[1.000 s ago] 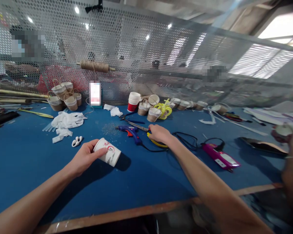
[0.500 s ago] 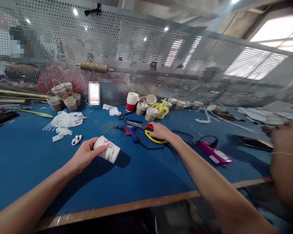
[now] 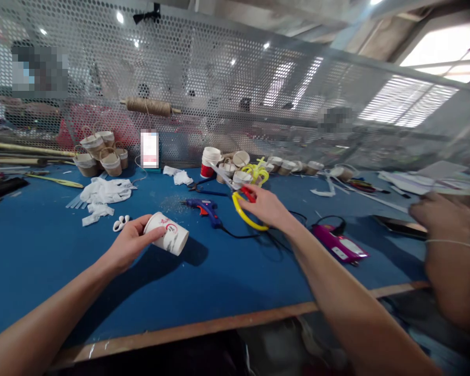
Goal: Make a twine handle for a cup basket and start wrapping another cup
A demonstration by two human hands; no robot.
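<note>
A white paper cup with red and grey print lies tilted in my left hand, thumb along its side, just above the blue table. My right hand grips scissors with yellow and red handles; their blades point up and away to the left. Below the blades a blue glue gun rests on the table, its cord running right beneath my right hand. Dark pliers lie behind the glue gun.
Twine-wrapped cups are stacked at the back left, near white gloves. A stack of paper cups stands at the back. A purple power strip lies to the right, beside a phone and a co-worker's hand.
My right hand has lifted the scissors off the table, and their blades have swung upward. The cup in my left hand has shifted slightly left. The co-worker's hand has moved left.
</note>
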